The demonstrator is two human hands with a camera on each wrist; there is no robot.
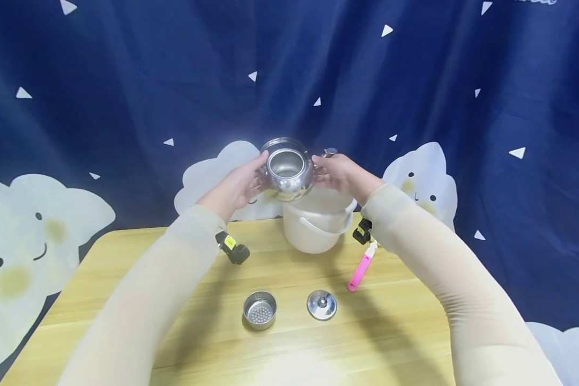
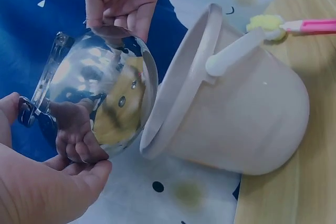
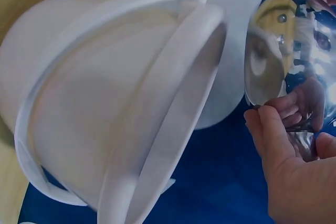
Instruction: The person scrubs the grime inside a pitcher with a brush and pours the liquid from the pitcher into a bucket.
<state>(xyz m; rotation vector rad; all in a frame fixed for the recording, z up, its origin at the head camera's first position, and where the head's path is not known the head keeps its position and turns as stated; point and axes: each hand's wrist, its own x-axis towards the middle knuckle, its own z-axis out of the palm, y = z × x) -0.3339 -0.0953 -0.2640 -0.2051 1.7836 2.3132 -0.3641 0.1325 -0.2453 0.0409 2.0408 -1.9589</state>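
Note:
A shiny stainless steel teapot [image 1: 296, 188] is held up between both hands, over the rim of a white bucket [image 1: 313, 236]. Its round, lidless mouth faces the head camera. My left hand [image 1: 245, 183] grips the pot's left side, thumb near the top and fingers beneath. On the opposite side, my right hand [image 1: 339, 172] grips it near the spout [image 3: 303, 142], which shows between thumb and fingers in the right wrist view. The pot's mirror-like underside [image 2: 118, 98] is turned toward the bucket's opening in the left wrist view.
On the wooden table [image 1: 212, 343] sit a perforated metal strainer [image 1: 260, 311] and a round metal lid [image 1: 321, 305] with a knob. A pink-handled brush [image 1: 360, 272] with a yellow sponge head [image 2: 266, 25] lies right of the bucket. Behind hangs a dark blue curtain [image 1: 289, 64].

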